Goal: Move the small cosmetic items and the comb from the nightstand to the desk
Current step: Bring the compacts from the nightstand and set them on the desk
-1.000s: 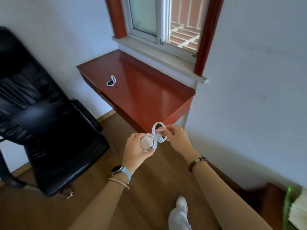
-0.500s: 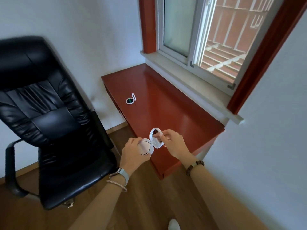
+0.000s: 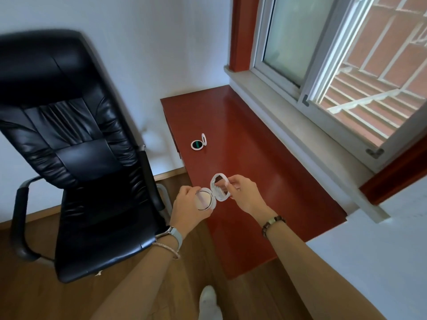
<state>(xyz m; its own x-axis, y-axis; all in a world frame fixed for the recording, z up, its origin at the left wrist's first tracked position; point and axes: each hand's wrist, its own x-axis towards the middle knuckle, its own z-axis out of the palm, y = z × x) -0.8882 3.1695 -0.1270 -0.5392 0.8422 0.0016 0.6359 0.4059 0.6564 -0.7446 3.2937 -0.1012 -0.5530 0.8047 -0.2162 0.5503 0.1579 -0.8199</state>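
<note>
Compact [image 3: 213, 195] open above desk [image 3: 265, 181] edge | left hand [image 3: 188, 207] grasps base | right hand [image 3: 245, 195] pinches lid | second compact [image 3: 198, 143] lies on desk

A black leather office chair [image 3: 76, 144] stood left of the window [image 3: 335, 65], its back near the white wall [image 3: 143, 42]. Below the window ran a pale stone sill [image 3: 288, 125]. Wooden flooring [image 3: 34, 294] lay under the chair; what seemed a white shoe [image 3: 210, 303] showed lower down.
</note>
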